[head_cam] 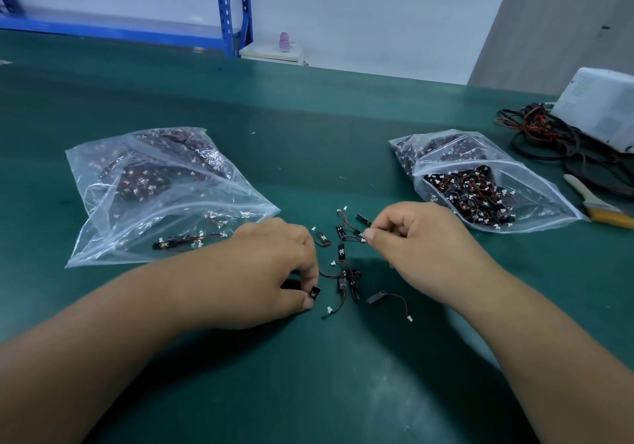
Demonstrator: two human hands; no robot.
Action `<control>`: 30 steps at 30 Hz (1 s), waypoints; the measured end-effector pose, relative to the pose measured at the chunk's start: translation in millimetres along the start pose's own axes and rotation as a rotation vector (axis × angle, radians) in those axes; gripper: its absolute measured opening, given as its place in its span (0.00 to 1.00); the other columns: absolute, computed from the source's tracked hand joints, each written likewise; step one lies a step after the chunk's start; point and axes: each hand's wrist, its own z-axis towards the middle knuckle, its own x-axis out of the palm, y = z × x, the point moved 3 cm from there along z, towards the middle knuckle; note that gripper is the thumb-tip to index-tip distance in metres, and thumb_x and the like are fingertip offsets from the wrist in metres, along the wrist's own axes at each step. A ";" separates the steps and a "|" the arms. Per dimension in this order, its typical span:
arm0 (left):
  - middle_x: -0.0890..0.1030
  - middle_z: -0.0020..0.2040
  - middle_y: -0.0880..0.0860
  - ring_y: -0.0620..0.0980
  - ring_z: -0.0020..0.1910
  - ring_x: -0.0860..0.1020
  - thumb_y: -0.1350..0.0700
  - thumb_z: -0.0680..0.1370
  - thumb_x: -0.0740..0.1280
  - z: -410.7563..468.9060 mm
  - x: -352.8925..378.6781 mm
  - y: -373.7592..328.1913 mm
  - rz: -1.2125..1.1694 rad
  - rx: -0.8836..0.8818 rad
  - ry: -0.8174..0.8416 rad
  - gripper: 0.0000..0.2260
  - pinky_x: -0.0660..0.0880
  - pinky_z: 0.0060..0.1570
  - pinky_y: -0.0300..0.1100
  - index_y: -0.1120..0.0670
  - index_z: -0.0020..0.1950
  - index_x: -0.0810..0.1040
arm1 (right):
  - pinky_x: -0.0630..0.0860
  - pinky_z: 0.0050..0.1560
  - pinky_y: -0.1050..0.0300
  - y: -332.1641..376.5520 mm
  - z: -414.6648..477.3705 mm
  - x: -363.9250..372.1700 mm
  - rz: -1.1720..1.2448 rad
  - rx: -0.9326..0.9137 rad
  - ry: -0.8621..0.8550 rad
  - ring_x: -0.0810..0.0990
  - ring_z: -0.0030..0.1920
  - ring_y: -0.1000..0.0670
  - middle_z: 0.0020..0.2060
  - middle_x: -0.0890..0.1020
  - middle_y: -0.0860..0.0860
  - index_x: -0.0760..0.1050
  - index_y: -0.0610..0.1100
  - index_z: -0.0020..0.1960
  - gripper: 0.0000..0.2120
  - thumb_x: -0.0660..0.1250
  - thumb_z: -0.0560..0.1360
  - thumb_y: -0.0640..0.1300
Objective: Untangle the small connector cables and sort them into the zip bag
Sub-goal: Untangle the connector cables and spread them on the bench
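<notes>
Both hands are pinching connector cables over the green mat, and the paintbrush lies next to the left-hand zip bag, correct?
Not quite. The head view shows the paintbrush beside the right-hand zip bag, not the left-hand zip bag. The left hand and right hand do each pinch a connector cable over the green mat.

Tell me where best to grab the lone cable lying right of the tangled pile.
Likely pinch the lone cable by its black block, from above: it is the widest, rigid part, lying flat and apart from the tangled pile, while the thin wire curves off to a white plug.
</notes>
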 end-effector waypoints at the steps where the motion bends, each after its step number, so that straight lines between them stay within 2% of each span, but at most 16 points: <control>1: 0.72 0.50 0.37 0.38 0.57 0.67 0.43 0.74 0.70 0.3 0.5 -2.6 -0.007 0.010 -0.025 0.07 0.62 0.66 0.45 0.39 0.40 0.73 | 0.80 0.39 0.48 -0.7 0.6 0.6 0.004 -0.001 -0.004 0.78 0.31 0.52 0.29 0.79 0.58 0.78 0.58 0.41 0.03 0.69 0.74 0.54; 4: 0.74 0.50 0.38 0.40 0.56 0.69 0.44 0.75 0.70 0.8 -0.2 -9.9 -0.089 0.041 -0.107 0.06 0.65 0.64 0.46 0.39 0.41 0.73 | 0.79 0.37 0.50 -1.7 1.7 1.8 0.005 -0.015 -0.031 0.74 0.28 0.55 0.28 0.78 0.59 0.78 0.58 0.42 0.03 0.70 0.74 0.53; 6: 0.74 0.52 0.37 0.40 0.58 0.69 0.45 0.75 0.69 0.6 -1.2 -10.4 -0.133 0.041 -0.145 0.04 0.65 0.64 0.45 0.38 0.46 0.75 | 0.78 0.37 0.50 -2.6 3.0 1.1 0.002 -0.023 -0.047 0.73 0.28 0.55 0.28 0.78 0.59 0.78 0.58 0.42 0.03 0.70 0.74 0.53; 9: 0.73 0.54 0.36 0.38 0.59 0.67 0.46 0.75 0.69 -0.4 -3.2 -3.6 -0.113 -0.002 -0.178 0.07 0.65 0.64 0.44 0.38 0.52 0.74 | 0.78 0.37 0.50 -4.7 4.5 1.5 -0.004 -0.018 -0.045 0.73 0.28 0.55 0.29 0.78 0.58 0.77 0.58 0.42 0.03 0.70 0.74 0.52; 15: 0.73 0.53 0.36 0.41 0.59 0.69 0.44 0.75 0.68 1.7 -6.0 5.4 -0.060 -0.034 -0.145 0.06 0.67 0.65 0.47 0.35 0.46 0.71 | 0.77 0.37 0.53 -12.0 7.2 0.8 -0.039 0.014 -0.057 0.76 0.31 0.55 0.31 0.80 0.59 0.78 0.54 0.37 0.07 0.70 0.74 0.50; 18: 0.72 0.52 0.35 0.41 0.58 0.69 0.43 0.74 0.67 1.8 -6.4 7.5 -0.028 -0.034 -0.134 0.07 0.67 0.65 0.47 0.34 0.46 0.69 | 0.73 0.38 0.57 -17.4 10.6 -1.4 -0.051 0.015 -0.068 0.77 0.34 0.57 0.34 0.81 0.57 0.78 0.54 0.36 0.08 0.70 0.74 0.48; 21: 0.71 0.51 0.34 0.38 0.57 0.68 0.40 0.73 0.67 -0.1 -6.2 10.7 -0.022 -0.048 -0.102 0.08 0.67 0.64 0.46 0.34 0.47 0.69 | 0.72 0.48 0.57 -21.4 13.0 -2.5 -0.094 -0.010 -0.029 0.76 0.43 0.59 0.44 0.78 0.59 0.77 0.56 0.39 0.06 0.72 0.74 0.49; 24: 0.69 0.51 0.35 0.38 0.55 0.67 0.38 0.73 0.68 -0.9 -4.4 13.9 0.025 -0.058 -0.046 0.10 0.67 0.63 0.45 0.35 0.47 0.68 | 0.72 0.58 0.54 -25.2 14.1 -3.2 -0.096 -0.001 0.026 0.75 0.54 0.55 0.53 0.75 0.59 0.77 0.59 0.50 0.07 0.72 0.74 0.51; 26: 0.69 0.51 0.36 0.38 0.56 0.66 0.39 0.73 0.68 -0.8 -4.1 15.6 0.050 -0.063 -0.011 0.10 0.66 0.64 0.44 0.36 0.46 0.69 | 0.72 0.60 0.53 -27.9 14.7 -4.2 -0.095 0.018 0.029 0.75 0.56 0.54 0.55 0.75 0.58 0.78 0.58 0.54 0.09 0.72 0.74 0.52; 30: 0.70 0.51 0.36 0.37 0.55 0.66 0.43 0.73 0.70 -0.6 -5.9 19.6 0.035 -0.074 0.009 0.06 0.66 0.63 0.44 0.37 0.42 0.72 | 0.72 0.60 0.52 -30.3 15.2 -6.0 -0.106 0.035 0.029 0.75 0.55 0.54 0.54 0.75 0.58 0.78 0.57 0.54 0.09 0.71 0.74 0.52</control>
